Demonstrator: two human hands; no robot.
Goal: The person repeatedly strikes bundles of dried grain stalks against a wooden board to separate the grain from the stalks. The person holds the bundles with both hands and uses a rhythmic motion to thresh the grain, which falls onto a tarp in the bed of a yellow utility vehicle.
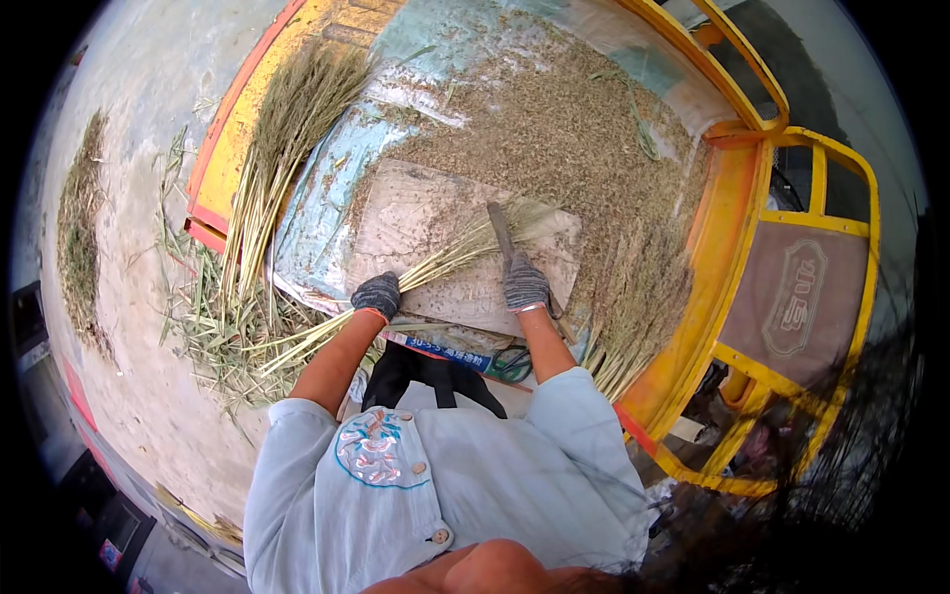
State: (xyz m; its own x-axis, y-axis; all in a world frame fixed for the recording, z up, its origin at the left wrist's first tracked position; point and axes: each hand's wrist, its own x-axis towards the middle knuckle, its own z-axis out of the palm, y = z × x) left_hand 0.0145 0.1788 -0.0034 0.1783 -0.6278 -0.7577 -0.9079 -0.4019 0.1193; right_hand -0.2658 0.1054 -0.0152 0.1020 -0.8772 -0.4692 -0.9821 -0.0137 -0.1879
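Head view: the left hand is closed around the stalks, which run over the board. The right hand is closed around a stick by their tops. The step looks like scraping those tops; the next move seems to need a tight left grip. The yellow cart holds brown bits, the board and more stalks.

A yellow frame with a brown panel stands at right, while at left a red-edged yellow side borders the pale floor.
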